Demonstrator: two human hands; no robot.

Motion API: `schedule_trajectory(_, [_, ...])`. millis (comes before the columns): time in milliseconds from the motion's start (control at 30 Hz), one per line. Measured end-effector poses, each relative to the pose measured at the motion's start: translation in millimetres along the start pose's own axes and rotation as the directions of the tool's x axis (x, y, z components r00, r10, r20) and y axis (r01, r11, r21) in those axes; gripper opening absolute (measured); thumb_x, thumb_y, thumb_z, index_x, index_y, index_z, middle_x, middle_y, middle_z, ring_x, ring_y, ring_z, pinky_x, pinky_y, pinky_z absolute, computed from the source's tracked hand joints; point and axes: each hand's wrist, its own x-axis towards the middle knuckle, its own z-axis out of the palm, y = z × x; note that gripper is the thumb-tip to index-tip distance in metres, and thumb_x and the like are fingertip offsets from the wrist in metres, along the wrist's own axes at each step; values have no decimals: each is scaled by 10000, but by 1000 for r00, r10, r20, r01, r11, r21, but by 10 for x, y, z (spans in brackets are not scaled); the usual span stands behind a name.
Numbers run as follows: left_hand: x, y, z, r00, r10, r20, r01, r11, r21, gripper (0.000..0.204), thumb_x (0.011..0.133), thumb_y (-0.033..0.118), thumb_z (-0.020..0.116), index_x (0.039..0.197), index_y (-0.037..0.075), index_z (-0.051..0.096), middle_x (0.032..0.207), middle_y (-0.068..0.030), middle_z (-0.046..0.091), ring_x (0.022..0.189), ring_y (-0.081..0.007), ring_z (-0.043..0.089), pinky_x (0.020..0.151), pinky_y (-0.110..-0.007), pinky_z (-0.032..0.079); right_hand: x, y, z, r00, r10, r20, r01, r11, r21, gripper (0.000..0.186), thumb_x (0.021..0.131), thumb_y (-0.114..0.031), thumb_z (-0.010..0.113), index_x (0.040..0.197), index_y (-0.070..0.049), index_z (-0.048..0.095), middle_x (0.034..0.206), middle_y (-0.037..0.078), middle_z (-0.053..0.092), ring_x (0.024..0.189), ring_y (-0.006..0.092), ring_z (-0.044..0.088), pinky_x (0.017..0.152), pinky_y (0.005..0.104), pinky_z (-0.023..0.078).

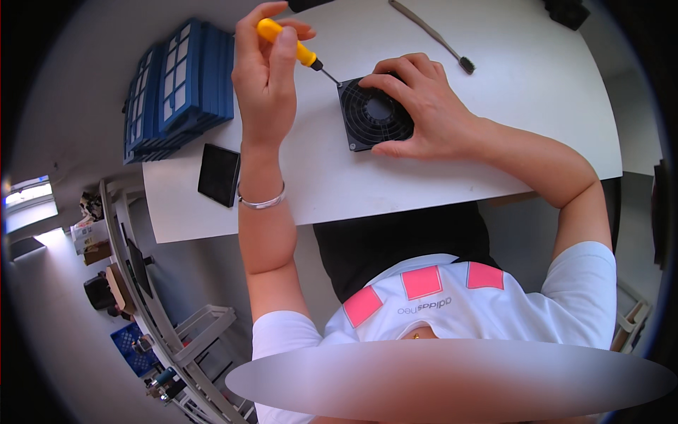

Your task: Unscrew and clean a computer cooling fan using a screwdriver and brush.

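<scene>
A yellow-handled screwdriver is gripped in my left hand, its thumb and fingers around the handle. The metal shaft slants down to the right, and its tip meets the far left corner of a square black cooling fan, where a small screw head shows. Over the fan's right side lies my right hand, fingers along the far edge and thumb at the near edge, gripping it against the white table. Round grille rings and a hub show on the fan's top. Its right edge is hidden under my palm.
Blue stacked bins with white-paned fronts stand at the table's left. A flat black rectangular object lies near my left forearm. Toward the far right rests a brush with dark bristles. The white table's near edge runs before my lap.
</scene>
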Motion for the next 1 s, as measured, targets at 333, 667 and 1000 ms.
schedule_trajectory(333, [-73, -71, 24, 965, 170, -200, -116, 959, 258, 374, 909, 284, 741, 1170, 90, 557, 886, -73, 710, 828, -191, 737, 786, -243, 579, 0, -22, -24, 999, 41, 36, -39, 999, -36, 780, 674, -445, 817, 1331, -157, 511, 1318, 126, 477, 1255, 345, 395, 1033, 492, 326])
schedule_trajectory(667, [-107, 56, -14, 995, 19, 102, -12, 997, -75, 383, 921, 210, 729, 1250, 80, 582, 887, -96, 704, 805, -192, 732, 752, -307, 613, 6, 0, -11, 998, 55, 8, -55, 996, -69, 787, 671, -428, 823, 1341, -163, 507, 1323, 125, 476, 1266, 336, 396, 1024, 488, 330])
schedule_trajectory(1000, [-122, 6, 55, 989, 47, 141, -51, 998, 26, 339, 926, 204, 723, 1214, 89, 585, 900, -89, 710, 816, -195, 739, 757, -296, 611, 31, 74, 18, 992, 118, -46, -121, 989, -83, 785, 687, -436, 818, 1354, -167, 504, 1335, 128, 477, 1283, 340, 400, 1074, 499, 317])
